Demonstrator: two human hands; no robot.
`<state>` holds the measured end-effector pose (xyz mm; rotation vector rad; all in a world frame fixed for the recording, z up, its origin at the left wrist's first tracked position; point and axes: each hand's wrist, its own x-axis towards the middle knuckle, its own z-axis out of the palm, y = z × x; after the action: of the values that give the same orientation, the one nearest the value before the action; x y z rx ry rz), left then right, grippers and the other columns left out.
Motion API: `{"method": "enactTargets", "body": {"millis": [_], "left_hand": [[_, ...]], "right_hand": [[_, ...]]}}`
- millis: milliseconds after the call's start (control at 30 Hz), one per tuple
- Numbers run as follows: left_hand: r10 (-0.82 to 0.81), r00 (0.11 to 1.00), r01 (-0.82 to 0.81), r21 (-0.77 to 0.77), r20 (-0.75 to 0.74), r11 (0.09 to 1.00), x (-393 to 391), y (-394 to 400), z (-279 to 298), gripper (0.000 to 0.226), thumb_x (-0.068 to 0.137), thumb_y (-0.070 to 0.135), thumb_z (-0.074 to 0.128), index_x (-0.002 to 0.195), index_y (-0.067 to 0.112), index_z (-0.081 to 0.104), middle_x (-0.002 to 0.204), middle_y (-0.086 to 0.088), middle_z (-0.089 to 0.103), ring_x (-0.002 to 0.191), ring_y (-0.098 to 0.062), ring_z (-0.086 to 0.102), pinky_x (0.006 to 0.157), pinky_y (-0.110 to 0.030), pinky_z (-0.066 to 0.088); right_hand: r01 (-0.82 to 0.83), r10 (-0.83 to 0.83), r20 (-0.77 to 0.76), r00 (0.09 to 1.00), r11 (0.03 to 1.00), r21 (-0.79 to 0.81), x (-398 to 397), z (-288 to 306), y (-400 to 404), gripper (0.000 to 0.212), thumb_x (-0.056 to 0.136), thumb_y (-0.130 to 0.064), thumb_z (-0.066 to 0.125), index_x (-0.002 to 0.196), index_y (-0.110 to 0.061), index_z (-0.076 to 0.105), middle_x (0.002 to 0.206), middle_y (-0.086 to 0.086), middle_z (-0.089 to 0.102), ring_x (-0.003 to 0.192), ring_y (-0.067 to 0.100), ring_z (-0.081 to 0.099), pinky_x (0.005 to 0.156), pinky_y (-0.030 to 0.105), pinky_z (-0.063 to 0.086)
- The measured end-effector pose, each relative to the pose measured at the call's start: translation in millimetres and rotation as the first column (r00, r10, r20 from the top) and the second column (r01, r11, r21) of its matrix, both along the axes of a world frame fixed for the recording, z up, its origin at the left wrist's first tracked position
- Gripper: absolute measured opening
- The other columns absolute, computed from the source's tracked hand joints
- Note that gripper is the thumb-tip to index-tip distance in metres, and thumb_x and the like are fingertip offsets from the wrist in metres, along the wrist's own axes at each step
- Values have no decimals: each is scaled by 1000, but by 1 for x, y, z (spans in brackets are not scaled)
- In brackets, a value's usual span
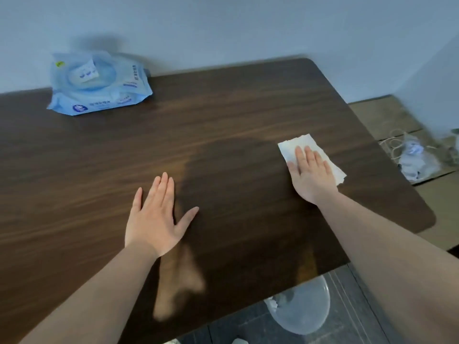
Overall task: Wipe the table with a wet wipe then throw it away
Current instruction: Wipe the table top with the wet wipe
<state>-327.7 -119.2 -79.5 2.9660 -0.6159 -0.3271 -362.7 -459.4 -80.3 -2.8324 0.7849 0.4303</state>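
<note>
Pale blue-grey wall (248, 26) behind your workspace. Dark wood-grain table (223, 108) fills view, rounded far-right corner, glossy, reflecting your forearm. Grey floor (347, 306) below near edge, clear plastic bin (305, 306) there with crumpled white scrap inside. Blue wipes pack (96, 83) at far-left, against wall. Your left hand (156, 219) flat, fingers extended, grasping nothing. Your right hand (310, 177) flat, palm pressing white wet wipe (290, 147) onto table's right side; fingers straight, not curled around it.
</note>
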Motion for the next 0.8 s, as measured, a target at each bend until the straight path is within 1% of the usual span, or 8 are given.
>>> {"method": "enactTargets", "body": {"millis": [100,233,400,500,567,667,800], "left_hand": [[-4,999,4,13,32,1000,2,1,-1,92,79,79,-1,148,19,-2,156,4,-8,142,-9,-11,117,-39,-3],[3,1000,-4,39,27,999,3,0,-1,92,76,79,-5,146,20,-2,155,4,-7,142,-10,-8,117,-39,-1],[17,999,-19,39,35,999,-1,0,-3,87,77,78,-5,143,22,-7,153,6,-9,143,-11,-9,117,-39,-2],[23,999,-24,28,46,999,0,1,-3,90,78,78,-3,147,20,-3,155,5,-8,142,-9,-11,118,-39,-2],[24,999,-25,15,43,1000,4,2,-3,92,78,78,-3,148,20,-2,156,5,-7,142,-8,-11,118,-39,-3],[22,999,-22,1,29,1000,7,4,-2,94,77,80,-2,148,19,-4,156,5,-8,142,-8,-12,117,-38,-5],[38,999,-38,-39,-8,999,6,5,-1,87,83,73,9,148,18,-7,157,4,-10,142,-8,-13,116,-35,-7]], "right_hand": [[114,-114,0,994,994,4,-17,2,-39,60,98,-50,8,151,-25,-3,161,0,-6,148,19,-7,120,40,-4],[214,-214,-8,977,977,2,-27,3,-67,60,99,-48,9,151,-22,-5,161,2,-9,148,21,-8,119,41,-4],[284,-284,6,959,959,-17,-31,1,-68,60,99,-47,8,151,-20,-6,161,5,-7,148,23,-7,119,41,-3],[326,-326,-5,945,945,-20,-28,2,-55,60,100,-45,7,151,-17,-8,161,6,-9,148,24,-8,119,42,-3],[306,-306,-13,952,952,-22,-26,3,-43,60,100,-45,6,151,-17,-8,161,7,-9,147,25,-8,119,42,-3],[229,-230,-23,973,973,-20,-17,5,-14,60,100,-45,7,150,-16,-9,161,8,-10,147,25,-8,119,42,-3],[132,-133,-19,991,991,-23,1,1,45,61,100,-46,8,150,-17,-9,161,6,-9,148,24,-8,119,42,-3]]}}
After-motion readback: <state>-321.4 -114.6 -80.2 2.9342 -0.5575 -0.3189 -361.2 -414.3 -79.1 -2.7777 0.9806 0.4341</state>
